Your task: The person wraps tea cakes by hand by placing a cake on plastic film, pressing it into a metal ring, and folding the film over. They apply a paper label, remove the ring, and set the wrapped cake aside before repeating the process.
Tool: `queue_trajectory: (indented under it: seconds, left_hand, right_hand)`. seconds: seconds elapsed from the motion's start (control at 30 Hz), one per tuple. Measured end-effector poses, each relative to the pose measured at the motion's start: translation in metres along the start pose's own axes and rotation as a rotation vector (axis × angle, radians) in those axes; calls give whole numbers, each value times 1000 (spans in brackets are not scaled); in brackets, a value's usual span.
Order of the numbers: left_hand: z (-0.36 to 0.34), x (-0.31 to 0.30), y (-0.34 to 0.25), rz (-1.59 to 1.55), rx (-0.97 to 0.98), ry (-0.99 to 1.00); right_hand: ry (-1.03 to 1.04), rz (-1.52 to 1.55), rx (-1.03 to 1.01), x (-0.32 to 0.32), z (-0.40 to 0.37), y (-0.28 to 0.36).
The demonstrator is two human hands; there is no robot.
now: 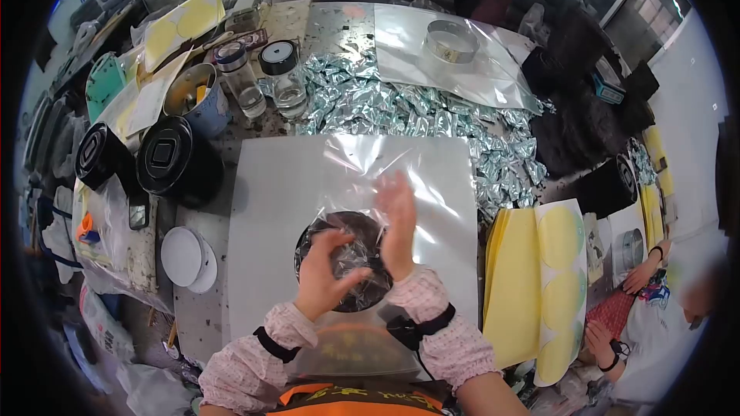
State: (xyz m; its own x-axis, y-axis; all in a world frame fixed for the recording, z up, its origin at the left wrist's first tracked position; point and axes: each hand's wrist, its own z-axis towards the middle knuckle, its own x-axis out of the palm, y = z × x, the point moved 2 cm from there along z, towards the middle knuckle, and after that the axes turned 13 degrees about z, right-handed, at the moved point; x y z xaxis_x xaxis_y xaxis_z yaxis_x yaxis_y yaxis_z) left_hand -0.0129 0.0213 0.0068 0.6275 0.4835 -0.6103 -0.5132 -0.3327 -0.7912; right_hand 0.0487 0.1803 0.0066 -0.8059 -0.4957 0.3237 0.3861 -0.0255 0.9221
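A black round thing (367, 297) with crinkled clear plastic film (356, 250) over it lies on the shiny grey sheet in front of me. At its left side my left hand (322, 273) is curved over the film, thumb and fingers apart. My right hand (398, 227) is raised along the right edge of the round thing, its fingers stretched out and blurred at the tips. More clear film shows near those fingertips. Both forearms wear pink patterned sleeves with black bands.
The grey sheet (262, 208) covers the table's middle. Small foil packets (416, 112) lie heaped behind it; a metal ring (452, 41) stands beyond. Black canisters (176, 160), glass jars (287, 88) and white lids (183, 256) are left. Yellow sticker sheets (512, 285) lie right, near another person's hands (641, 273).
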Motion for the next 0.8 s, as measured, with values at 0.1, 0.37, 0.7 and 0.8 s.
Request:
queue_trajectory:
  seconds: [0.1, 0.37, 0.7, 0.8]
  left_hand:
    - [11, -3, 30, -893, -82, -49]
    - [-3, 9, -2, 477, 108, -323]
    - [-2, -2, -17, 806, 304, 169]
    - [-1, 0, -17, 791, 298, 173]
  right_hand:
    - [692, -169, -302, 9, -17, 1]
    - [387, -390, -245, 10, -66, 20]
    - [593, -481, 311, -36, -27, 40]
    - [201, -725, 96, -100, 38, 76]
